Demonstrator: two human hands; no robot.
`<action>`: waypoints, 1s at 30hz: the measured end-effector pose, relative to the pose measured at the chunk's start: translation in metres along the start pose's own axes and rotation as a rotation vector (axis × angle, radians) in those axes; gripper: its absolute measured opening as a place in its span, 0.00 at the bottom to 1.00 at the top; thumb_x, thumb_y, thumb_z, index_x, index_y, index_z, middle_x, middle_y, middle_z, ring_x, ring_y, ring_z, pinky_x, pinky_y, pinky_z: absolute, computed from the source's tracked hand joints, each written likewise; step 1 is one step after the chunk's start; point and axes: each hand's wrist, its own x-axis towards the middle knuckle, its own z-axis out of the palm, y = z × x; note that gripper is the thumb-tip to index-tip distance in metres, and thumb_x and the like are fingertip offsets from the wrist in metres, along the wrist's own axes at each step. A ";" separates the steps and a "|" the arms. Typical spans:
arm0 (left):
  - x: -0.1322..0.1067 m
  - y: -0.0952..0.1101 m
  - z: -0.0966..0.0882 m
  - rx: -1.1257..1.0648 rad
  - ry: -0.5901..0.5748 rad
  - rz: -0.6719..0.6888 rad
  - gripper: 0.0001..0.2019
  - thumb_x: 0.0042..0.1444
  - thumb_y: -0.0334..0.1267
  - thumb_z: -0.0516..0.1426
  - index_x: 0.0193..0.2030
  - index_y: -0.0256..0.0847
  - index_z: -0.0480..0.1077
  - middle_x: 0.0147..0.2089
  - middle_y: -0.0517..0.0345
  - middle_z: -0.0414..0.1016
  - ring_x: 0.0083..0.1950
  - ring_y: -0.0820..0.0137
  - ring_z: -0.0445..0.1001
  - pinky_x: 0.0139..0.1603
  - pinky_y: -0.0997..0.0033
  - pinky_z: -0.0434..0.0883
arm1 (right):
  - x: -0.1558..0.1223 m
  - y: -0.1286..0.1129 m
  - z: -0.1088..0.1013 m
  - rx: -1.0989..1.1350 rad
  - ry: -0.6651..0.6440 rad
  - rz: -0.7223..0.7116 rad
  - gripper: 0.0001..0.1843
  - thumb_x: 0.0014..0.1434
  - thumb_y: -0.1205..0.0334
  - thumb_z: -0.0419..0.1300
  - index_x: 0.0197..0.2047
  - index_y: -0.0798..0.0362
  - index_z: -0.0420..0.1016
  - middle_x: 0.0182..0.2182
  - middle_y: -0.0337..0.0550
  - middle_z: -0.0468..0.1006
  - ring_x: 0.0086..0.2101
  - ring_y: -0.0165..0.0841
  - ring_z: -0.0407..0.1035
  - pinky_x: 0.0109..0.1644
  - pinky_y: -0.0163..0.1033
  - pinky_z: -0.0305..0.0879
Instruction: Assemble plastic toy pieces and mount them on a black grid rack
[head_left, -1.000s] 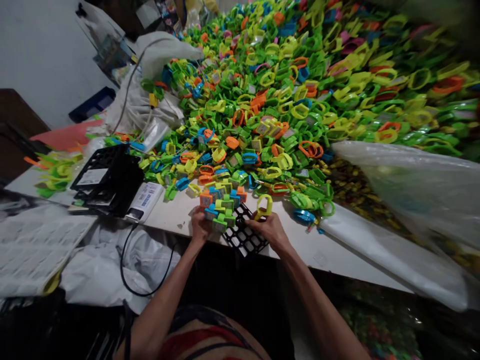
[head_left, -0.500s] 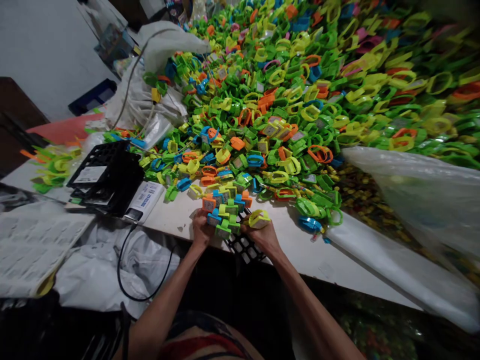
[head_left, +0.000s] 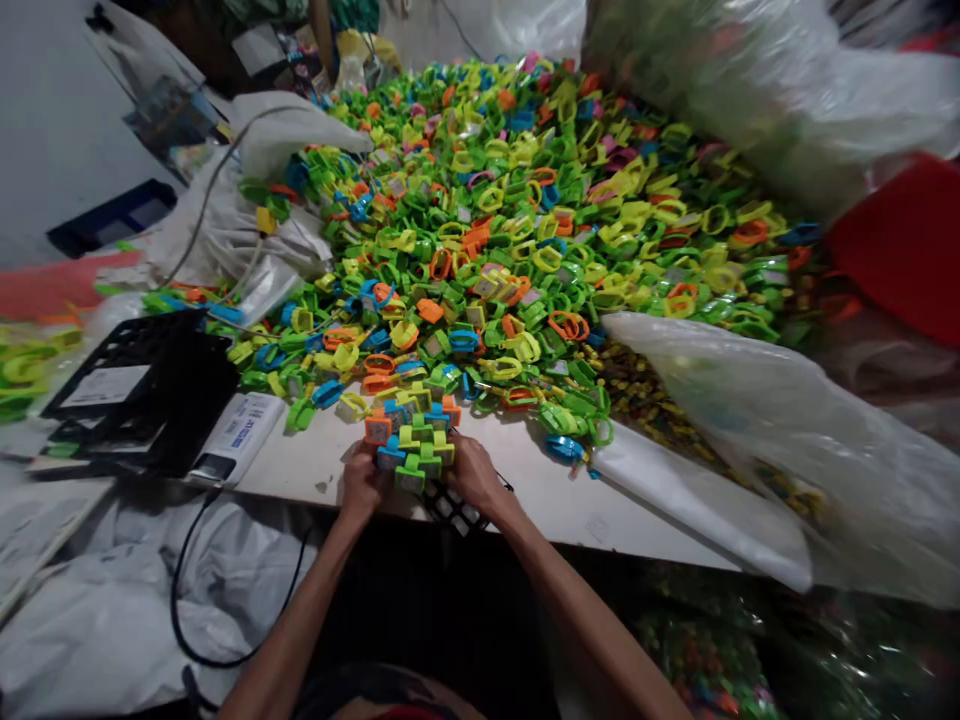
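Left hand [head_left: 361, 487]: fingers curled shut against the left side of the block of toy watches [head_left: 411, 440], holding it. Right hand [head_left: 474, 472]: fingers curled in against the block's right side, knuckles toward me. Couldn't tell whether they pinched a separate piece, since the fingertips were hidden behind the block. The block was orange, blue, green and yellow pieces packed tight and standing in the black grid tray [head_left: 452, 508]. The tray sat at the near edge of the white table [head_left: 525, 492], with a bare corner of grid poking out below my right wrist. Just behind the block the big heap of loose watches [head_left: 525, 220] began, mostly green and yellow, running to the far end of the table. One blue watch [head_left: 562, 447] lay apart at the heap's near right edge. Right of it was a clear plastic bag [head_left: 750, 420], draped over the table edge. To the left were stacked black crates [head_left: 142, 390], with a white labelled box [head_left: 240, 430] touching them. A black cable [head_left: 187, 600] hung off the table edge there. A white sack [head_left: 247, 210] sat behind the crates, and something red [head_left: 900, 240] at far right.
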 end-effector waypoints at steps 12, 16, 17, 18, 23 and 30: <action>0.001 0.114 0.004 0.564 -0.116 0.631 0.18 0.58 0.39 0.55 0.56 0.50 0.66 0.61 0.51 0.65 0.64 0.55 0.59 0.64 0.47 0.48 | 0.001 0.073 -0.098 -0.445 0.364 0.411 0.08 0.53 0.64 0.54 0.32 0.56 0.74 0.37 0.50 0.74 0.34 0.37 0.69 0.32 0.37 0.56; 0.005 0.109 0.021 0.670 -0.174 0.616 0.15 0.57 0.39 0.57 0.52 0.49 0.70 0.61 0.51 0.65 0.62 0.52 0.61 0.63 0.43 0.47 | -0.019 0.063 -0.063 0.162 0.629 0.317 0.11 0.47 0.54 0.58 0.27 0.54 0.69 0.26 0.40 0.70 0.28 0.33 0.65 0.31 0.36 0.59; 0.005 0.105 0.022 0.672 -0.159 0.619 0.13 0.57 0.39 0.56 0.50 0.48 0.70 0.60 0.52 0.66 0.61 0.53 0.62 0.62 0.44 0.48 | -0.024 0.061 -0.051 0.353 0.639 0.293 0.13 0.46 0.52 0.60 0.28 0.54 0.68 0.24 0.38 0.69 0.26 0.31 0.64 0.30 0.36 0.60; 0.006 0.102 0.024 0.672 -0.144 0.629 0.12 0.58 0.39 0.56 0.49 0.48 0.71 0.60 0.53 0.67 0.60 0.54 0.64 0.61 0.45 0.50 | -0.027 0.059 -0.040 0.529 0.641 0.279 0.14 0.44 0.51 0.61 0.28 0.53 0.67 0.23 0.37 0.68 0.24 0.30 0.63 0.29 0.36 0.61; 0.008 0.097 0.024 0.705 -0.083 0.730 0.11 0.58 0.39 0.56 0.47 0.45 0.72 0.58 0.53 0.69 0.56 0.57 0.67 0.57 0.52 0.57 | -0.034 0.065 -0.008 0.943 0.689 0.371 0.17 0.39 0.53 0.63 0.30 0.55 0.68 0.27 0.40 0.73 0.29 0.33 0.68 0.35 0.38 0.66; 0.009 0.100 0.025 0.698 -0.055 0.732 0.10 0.58 0.39 0.56 0.46 0.46 0.72 0.57 0.55 0.71 0.56 0.60 0.68 0.57 0.55 0.59 | -0.055 0.089 -0.017 0.520 0.516 0.439 0.23 0.41 0.56 0.61 0.43 0.55 0.70 0.32 0.43 0.75 0.30 0.34 0.70 0.34 0.40 0.66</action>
